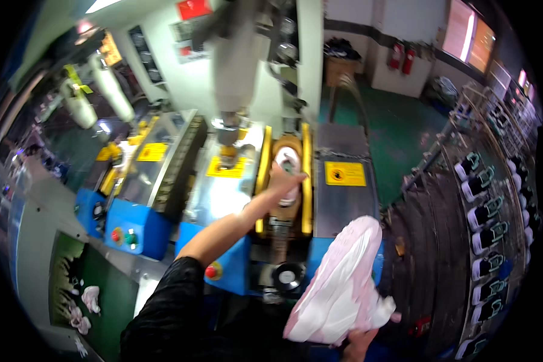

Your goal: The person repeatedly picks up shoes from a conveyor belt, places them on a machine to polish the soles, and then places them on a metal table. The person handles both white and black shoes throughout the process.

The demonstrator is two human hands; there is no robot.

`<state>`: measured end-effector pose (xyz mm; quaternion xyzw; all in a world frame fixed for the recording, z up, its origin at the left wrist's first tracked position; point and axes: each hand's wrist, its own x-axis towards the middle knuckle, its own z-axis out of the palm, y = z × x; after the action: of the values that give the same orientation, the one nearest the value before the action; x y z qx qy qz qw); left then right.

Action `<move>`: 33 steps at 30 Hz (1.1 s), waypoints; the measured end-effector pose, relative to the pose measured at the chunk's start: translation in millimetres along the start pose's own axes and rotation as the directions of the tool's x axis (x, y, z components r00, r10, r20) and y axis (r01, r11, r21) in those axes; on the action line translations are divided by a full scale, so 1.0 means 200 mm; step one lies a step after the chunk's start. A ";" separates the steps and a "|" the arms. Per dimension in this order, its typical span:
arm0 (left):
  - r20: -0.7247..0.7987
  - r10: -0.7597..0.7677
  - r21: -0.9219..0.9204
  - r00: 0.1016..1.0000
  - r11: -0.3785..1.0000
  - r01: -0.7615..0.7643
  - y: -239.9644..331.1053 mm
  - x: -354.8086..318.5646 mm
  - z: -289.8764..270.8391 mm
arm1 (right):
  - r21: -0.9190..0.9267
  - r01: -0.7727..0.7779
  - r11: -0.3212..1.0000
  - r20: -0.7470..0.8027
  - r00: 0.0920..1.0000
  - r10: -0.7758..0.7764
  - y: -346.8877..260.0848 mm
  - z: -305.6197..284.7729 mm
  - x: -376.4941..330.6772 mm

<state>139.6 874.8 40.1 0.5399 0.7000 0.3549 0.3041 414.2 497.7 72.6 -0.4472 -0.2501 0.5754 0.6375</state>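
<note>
The largest thing here is a machine (217, 193) with metal plates, a blue front and a slot edged by yellow strips, directly before the person; to the right of the machine stands a rack (505, 193) lined with dark-and-white shoes (482, 217), and to its left is a second machine (133, 223); behind it and to the right hang red fire extinguishers (396, 55); a pink and white shoe (338, 277) is raised over the machine's near right part, the right hand (359, 344) closed around its lower end; a white shoe (288, 158) lies in the machine's slot, under the left hand (283, 183), whose thumb sticks out while its fingers are blurred, so whether it grips cannot be told; last, on the machine's front, left of the slot, sits a red button (211, 271)
</note>
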 end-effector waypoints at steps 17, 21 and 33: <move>0.362 -0.027 -0.821 0.932 0.464 0.332 0.25 -1.11 -1.15 | -0.035 -0.382 0.924 0.024 0.924 0.383 -0.33 0.56 0.70; -0.134 -0.306 -0.942 0.943 0.334 -0.026 -0.12 -1.93 -1.43 | -0.436 -0.535 0.723 0.253 0.699 0.669 -0.16 1.25 1.59; -0.580 -0.597 -0.556 0.555 0.788 0.266 -0.89 -2.81 -1.18 | -0.895 0.415 0.162 0.361 0.889 -0.283 0.59 1.46 1.82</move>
<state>-17.0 259.7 49.6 0.0820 0.7837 0.5881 0.1823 186.9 921.7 38.4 -0.6369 -0.6759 0.1643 0.3324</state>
